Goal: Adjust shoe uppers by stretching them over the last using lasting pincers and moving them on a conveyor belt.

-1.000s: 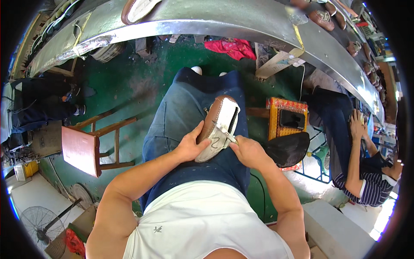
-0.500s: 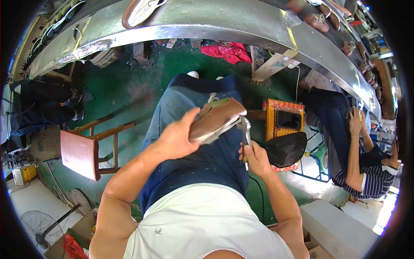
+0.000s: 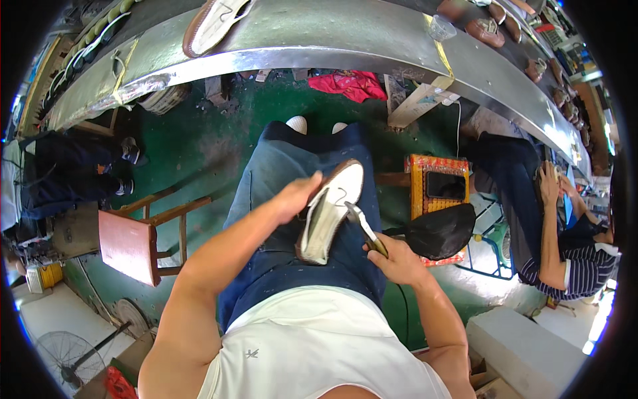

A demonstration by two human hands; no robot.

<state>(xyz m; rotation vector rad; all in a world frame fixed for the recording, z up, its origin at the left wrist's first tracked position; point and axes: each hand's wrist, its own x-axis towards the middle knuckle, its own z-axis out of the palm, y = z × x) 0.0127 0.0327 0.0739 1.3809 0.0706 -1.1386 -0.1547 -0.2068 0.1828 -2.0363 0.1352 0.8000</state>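
Over my lap, my left hand [image 3: 297, 198] grips the left side of a brown shoe [image 3: 348, 184] whose whitish underside faces up. A thin dark string lies across that underside near the toe. My right hand [image 3: 399, 261] is closed round the yellowish handle of metal pincers [image 3: 362, 223]. The curved head of the pincers meets the shoe's right edge; whether its jaws bite on the material is too small to tell. Some fingers of my left hand are hidden behind the shoe.
Ahead runs a metal-edged bench [image 3: 279, 58] bearing another shoe [image 3: 216, 26] and a clear cup [image 3: 442, 28]. A wooden stool [image 3: 129, 246] stands left. At right are a phone [image 3: 445, 186] on an orange seat, a black cushion [image 3: 440, 231] and a seated co-worker [image 3: 555, 246].
The shoe has turned from its brown side to show its whitish underside, toe pointing away from me. My right hand has swung the pincers to the left, their head now at the shoe's edge.
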